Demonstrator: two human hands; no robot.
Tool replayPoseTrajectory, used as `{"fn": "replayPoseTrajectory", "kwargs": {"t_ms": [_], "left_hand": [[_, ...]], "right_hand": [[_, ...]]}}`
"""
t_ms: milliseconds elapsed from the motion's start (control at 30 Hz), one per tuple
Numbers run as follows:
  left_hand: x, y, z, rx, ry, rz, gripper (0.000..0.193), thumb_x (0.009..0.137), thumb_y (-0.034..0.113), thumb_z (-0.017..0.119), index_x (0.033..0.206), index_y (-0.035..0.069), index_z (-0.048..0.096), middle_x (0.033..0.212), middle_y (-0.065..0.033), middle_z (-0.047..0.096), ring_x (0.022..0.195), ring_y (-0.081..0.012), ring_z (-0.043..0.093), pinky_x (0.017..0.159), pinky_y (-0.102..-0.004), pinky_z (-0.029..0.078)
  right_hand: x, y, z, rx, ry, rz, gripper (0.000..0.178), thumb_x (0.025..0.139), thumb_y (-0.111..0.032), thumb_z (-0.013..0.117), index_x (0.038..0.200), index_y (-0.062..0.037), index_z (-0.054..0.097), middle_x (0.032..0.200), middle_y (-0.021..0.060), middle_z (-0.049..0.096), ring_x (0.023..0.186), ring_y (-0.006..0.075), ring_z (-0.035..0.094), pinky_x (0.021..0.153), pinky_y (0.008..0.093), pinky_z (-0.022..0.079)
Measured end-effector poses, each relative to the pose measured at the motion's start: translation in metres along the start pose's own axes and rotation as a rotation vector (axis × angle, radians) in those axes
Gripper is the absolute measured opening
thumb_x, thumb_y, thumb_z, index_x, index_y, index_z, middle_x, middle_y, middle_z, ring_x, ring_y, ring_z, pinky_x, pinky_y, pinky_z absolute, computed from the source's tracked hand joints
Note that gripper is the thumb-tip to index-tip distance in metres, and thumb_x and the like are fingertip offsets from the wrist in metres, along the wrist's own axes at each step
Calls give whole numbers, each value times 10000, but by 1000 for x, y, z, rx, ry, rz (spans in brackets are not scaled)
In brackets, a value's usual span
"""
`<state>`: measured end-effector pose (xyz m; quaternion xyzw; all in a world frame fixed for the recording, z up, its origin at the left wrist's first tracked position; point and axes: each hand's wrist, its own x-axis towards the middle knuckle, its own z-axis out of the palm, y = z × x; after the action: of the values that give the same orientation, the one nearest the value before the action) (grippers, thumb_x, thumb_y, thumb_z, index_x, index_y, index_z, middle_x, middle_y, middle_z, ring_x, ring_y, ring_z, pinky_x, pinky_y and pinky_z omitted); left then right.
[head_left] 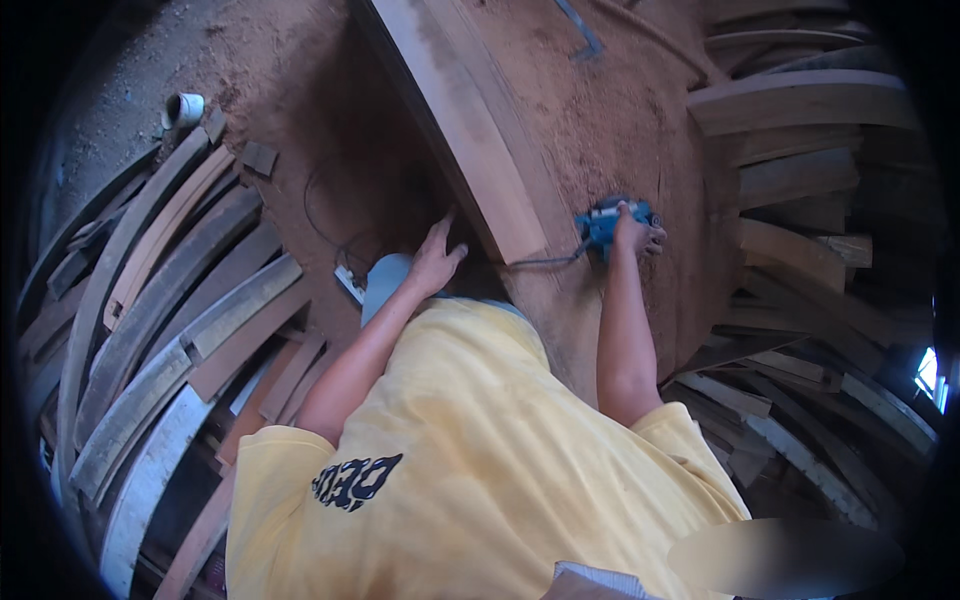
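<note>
My right hand [634, 232] is closed over the top of a blue electric planer [600, 222], which stands on the dust-covered surface to the right of a long timber plank [470, 120]. A dark power cord [550, 262] runs left from the tool, across the plank's near end. My left hand [437, 258] is just left of that near end, thumb and fingers apart, with nothing seen in it. Whether its fingertips touch the plank's side, I cannot tell.
Curved wooden pieces [190, 290] lie stacked at the left, and more boards [800, 110] are piled at the right. A white power strip [349, 284] is by my left forearm. Far off are a blue metal tool [590, 45] and a white cup-like container [183, 110].
</note>
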<state>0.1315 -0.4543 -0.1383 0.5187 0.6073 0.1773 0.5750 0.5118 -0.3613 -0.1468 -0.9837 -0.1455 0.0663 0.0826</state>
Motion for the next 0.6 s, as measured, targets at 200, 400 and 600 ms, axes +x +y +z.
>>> {"fn": "replayPoseTrajectory", "kwargs": {"t_ms": [200,400,600], "left_hand": [[-35,-51,107,99,-107,35,903,957,309,743,1695,68,283,1686,-272,358,1571,-445,329,1295,-480,310],[-82,-61,79,442,-240,40,291,892,301,792,1011,58,683,1124,-158,671,1153,-408,618,1024,-509,511],[-98,-22,91,200,-108,156,204,935,238,762,1028,60,723,1072,-145,712,1102,-350,678,968,-462,556]], "right_hand": [[74,72,62,1015,-441,451,246,1007,-159,695,1184,3,640,1013,118,718,885,288,756,674,424,605],[23,86,-31,808,-363,-304,78,1023,-121,720,989,-65,678,766,6,632,596,121,574,539,309,480],[-32,68,-212,446,-475,-645,341,921,-273,887,1084,-16,733,766,-11,641,616,87,557,553,281,438]]}}
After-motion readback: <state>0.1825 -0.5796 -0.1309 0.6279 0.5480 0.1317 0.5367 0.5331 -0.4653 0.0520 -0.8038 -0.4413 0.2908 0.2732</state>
